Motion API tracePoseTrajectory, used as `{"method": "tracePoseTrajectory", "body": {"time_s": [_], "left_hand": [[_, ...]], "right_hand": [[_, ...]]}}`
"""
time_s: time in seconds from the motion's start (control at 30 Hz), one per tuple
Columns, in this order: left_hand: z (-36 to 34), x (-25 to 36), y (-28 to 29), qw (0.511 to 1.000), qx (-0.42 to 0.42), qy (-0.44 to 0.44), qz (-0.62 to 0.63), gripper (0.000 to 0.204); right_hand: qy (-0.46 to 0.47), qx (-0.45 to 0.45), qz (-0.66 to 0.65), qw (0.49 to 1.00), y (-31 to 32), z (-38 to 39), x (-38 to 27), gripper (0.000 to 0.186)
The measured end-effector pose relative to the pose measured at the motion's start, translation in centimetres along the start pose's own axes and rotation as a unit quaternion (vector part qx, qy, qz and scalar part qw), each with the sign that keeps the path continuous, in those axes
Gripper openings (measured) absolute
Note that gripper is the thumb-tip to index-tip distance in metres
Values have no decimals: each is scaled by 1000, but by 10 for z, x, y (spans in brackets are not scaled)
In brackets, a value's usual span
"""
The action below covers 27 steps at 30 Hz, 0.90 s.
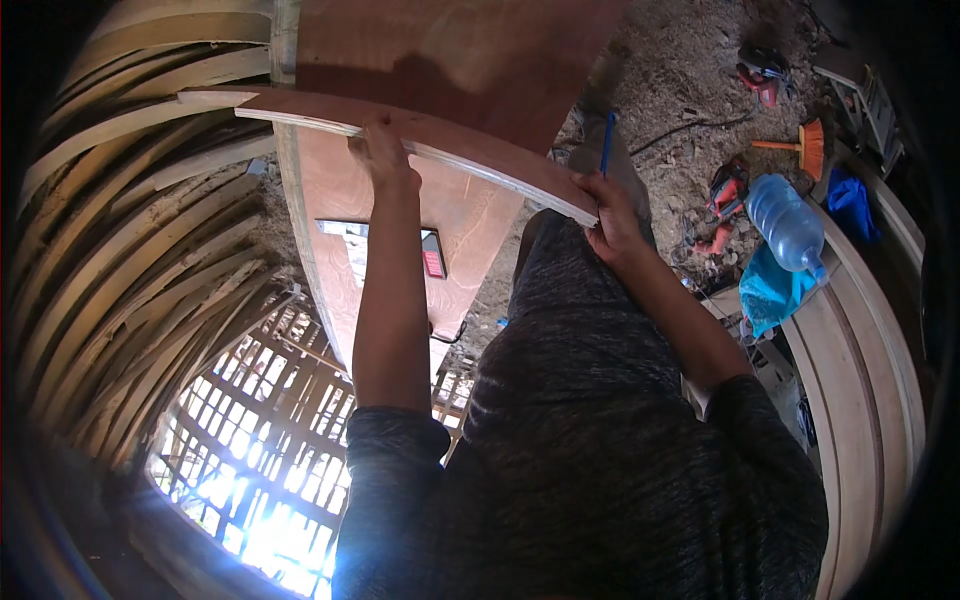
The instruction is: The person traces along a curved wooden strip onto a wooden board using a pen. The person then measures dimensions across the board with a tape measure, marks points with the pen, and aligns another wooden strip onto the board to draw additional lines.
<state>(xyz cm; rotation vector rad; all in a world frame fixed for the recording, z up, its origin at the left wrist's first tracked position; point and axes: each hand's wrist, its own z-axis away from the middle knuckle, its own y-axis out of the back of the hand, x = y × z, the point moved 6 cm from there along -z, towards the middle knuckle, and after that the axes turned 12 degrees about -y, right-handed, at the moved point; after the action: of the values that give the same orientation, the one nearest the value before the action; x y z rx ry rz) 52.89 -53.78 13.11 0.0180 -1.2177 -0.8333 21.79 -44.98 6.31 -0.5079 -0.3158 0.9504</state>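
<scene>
My left hand [385,155] grips a long, curved plywood strip [470,141] around its middle. My right hand [608,210] is closed on the strip's right end, and a blue pencil [607,142] sticks up from between its fingers. The strip's far end reaches left over curved wooden pieces. Under it lies a reddish plywood sheet [450,40] and a second panel [330,175], with a phone or similar flat dark-framed object [432,252] on it, partly behind my left forearm.
Curved wooden ribs [140,220] line the left. On the dusty ground at right are red power tools [725,185], a cord, an orange brush [810,150], a large water jug [785,220], teal and blue bags [770,300], and long boards [850,380]. A bright slatted wall [250,440] is lower left.
</scene>
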Motion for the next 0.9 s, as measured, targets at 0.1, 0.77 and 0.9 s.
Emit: {"method": "tracePoseTrajectory", "body": {"time_s": [0.1, 0.77, 0.9], "left_hand": [[-3, 0, -3, 999, -35, -21, 35, 34], [-13, -12, -5, 995, -3, -69, 69, 35], [-22, -24, 6, 996, 36, -76, 19, 31]], "right_hand": [[6, 14, -6, 1000, 2, 1, 2, 13], [4, 27, 4, 1000, 5, -1, 0, 9], [-20, 23, 29, 999, 13, -10, 11, 9]]}}
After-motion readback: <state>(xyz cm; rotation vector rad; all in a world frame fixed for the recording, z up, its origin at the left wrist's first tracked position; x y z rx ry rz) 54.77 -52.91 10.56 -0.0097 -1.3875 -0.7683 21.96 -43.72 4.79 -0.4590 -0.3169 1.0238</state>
